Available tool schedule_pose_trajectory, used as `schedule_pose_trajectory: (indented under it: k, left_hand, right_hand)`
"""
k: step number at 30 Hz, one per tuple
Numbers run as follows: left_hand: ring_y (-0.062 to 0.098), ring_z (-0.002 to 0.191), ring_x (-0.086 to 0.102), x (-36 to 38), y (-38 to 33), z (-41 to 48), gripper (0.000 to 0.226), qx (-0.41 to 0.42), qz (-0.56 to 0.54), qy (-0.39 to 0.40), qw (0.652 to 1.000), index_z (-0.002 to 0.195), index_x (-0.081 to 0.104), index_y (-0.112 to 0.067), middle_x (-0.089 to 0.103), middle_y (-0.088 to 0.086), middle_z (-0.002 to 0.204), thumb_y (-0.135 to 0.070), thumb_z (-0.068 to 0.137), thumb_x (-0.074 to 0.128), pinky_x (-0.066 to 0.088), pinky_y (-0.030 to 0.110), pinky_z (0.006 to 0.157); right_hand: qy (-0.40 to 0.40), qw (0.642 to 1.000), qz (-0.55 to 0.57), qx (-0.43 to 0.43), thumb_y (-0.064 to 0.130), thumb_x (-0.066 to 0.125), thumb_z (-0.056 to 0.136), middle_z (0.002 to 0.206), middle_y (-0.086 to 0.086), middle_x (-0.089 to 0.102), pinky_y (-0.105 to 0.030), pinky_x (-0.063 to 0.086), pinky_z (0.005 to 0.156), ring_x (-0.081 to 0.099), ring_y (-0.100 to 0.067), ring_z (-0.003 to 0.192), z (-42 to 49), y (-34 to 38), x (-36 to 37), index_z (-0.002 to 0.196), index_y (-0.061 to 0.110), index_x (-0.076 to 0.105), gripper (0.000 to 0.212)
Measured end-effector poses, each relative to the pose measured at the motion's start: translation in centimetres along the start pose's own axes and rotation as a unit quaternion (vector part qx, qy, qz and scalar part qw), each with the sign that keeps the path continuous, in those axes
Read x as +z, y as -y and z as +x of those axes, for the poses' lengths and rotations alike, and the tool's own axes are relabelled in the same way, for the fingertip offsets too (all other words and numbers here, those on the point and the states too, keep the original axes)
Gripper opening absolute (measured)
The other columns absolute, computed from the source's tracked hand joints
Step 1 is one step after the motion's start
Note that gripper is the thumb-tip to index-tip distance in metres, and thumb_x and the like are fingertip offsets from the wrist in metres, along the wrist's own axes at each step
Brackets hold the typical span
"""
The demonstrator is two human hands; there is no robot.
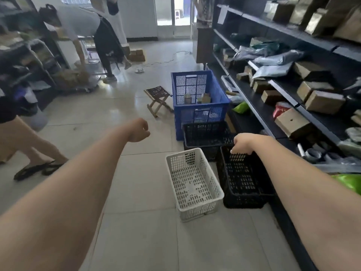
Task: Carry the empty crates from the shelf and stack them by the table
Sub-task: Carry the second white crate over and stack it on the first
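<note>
A black perforated crate (243, 178) stands on the floor beside the shelf (289, 100) on the right. My right hand (243, 142) grips its far rim. Touching its left side is an empty white crate (192, 183). Behind them sits another black crate (207, 133), and past that a tall blue crate (199, 106) holding a few small items. My left hand (139, 130) hovers over the tiled floor with its fingers curled shut, holding nothing.
The shelf carries cardboard boxes (324, 101) and plastic mail bags. A small folding stool (158, 99) stands left of the blue crate. One person (86, 34) bends over a trolley at the back left; another person's leg and sandal (37, 165) are near my left arm.
</note>
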State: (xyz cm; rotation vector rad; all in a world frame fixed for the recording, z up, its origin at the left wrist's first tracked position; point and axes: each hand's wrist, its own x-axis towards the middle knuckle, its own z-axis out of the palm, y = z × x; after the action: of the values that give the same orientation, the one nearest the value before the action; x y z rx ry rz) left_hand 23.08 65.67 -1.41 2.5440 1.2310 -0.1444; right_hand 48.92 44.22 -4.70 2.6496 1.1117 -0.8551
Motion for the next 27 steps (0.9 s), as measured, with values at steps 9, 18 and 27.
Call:
schedule_pose_trajectory:
  k: [9, 18, 27]
  left_hand:
    - [0.033, 0.117, 0.053, 2.9, -3.5, 19.0, 0.037, 0.148, 0.101, 0.099, 0.979, 0.124, 0.056, -0.002, 0.056, 0.017, 0.129, -0.022, 0.093, 0.050, 0.041, 0.036, 0.096]
    - [0.031, 0.126, 0.046, 9.5, -4.7, 34.9, 0.045, 0.186, 0.230, 0.243, 0.924, 0.133, 0.048, -0.003, 0.048, 0.015, 0.140, -0.028, 0.096, 0.048, 0.036, 0.034, 0.101]
    - [0.032, 0.125, 0.048, 19.2, -7.4, 44.5, 0.047, 0.266, 0.267, 0.301, 0.876, 0.135, 0.047, -0.005, 0.050, 0.016, 0.138, -0.026, 0.093, 0.052, 0.037, 0.035, 0.100]
  right_hand:
    - [0.050, 0.988, 0.116, 0.085, 0.039, 0.056, 0.089, 0.112, -0.006, 0.059, -0.036, 0.053, 0.078, 0.064, -0.023, 0.088, 12.2, 1.0, -0.4, 0.125, 0.012, 0.051, 0.045]
    - [0.102, 0.969, 0.166, 0.151, 0.035, 0.058, 0.087, 0.116, -0.012, 0.057, -0.028, 0.041, 0.075, 0.054, -0.026, 0.096, 24.3, -1.3, 4.7, 0.118, 0.009, 0.056, 0.040]
    - [0.122, 0.921, 0.273, 0.248, 0.033, 0.057, 0.088, 0.121, -0.015, 0.060, -0.029, 0.044, 0.077, 0.057, -0.029, 0.105, 29.4, -1.2, 14.2, 0.115, 0.004, 0.059, 0.040]
